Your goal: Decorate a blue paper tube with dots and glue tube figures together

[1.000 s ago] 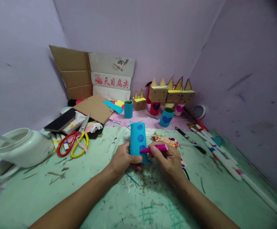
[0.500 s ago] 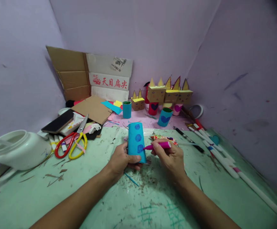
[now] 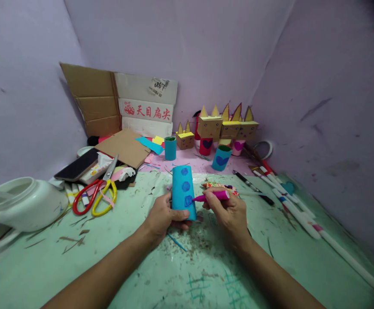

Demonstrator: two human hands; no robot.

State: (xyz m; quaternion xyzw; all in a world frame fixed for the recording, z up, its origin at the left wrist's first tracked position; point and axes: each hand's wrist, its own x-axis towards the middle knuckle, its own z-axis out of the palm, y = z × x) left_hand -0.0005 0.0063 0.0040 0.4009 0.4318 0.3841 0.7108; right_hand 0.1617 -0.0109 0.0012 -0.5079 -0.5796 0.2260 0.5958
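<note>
A blue paper-covered tube (image 3: pixel 177 195) is gripped at its lower end by my left hand (image 3: pixel 161 214), thumb across its front. Three darker blue dots run down its face. My right hand (image 3: pixel 228 214) holds a magenta marker (image 3: pixel 217 195) between thumb and fingers, its tip at the lowest dot. That dot has a dark outline and looks partly filled. Behind the right hand lies a colourful patterned item (image 3: pixel 220 187), partly covered by the hand.
Scissors (image 3: pixel 104 189), a phone (image 3: pixel 77 164) and a white teapot-like vessel (image 3: pixel 25 201) are at left. Cardboard-headed figures (image 3: pixel 210 126) and blue tubes (image 3: pixel 222 158) stand at the back. Markers (image 3: pixel 296 210) lie along the right. Small scraps litter the green tabletop (image 3: pixel 109 253).
The view has shifted slightly, so everything sits a little further left. Both hands keep their holds, and the marker tip stays at the lowest dot, which looks slightly more coloured.
</note>
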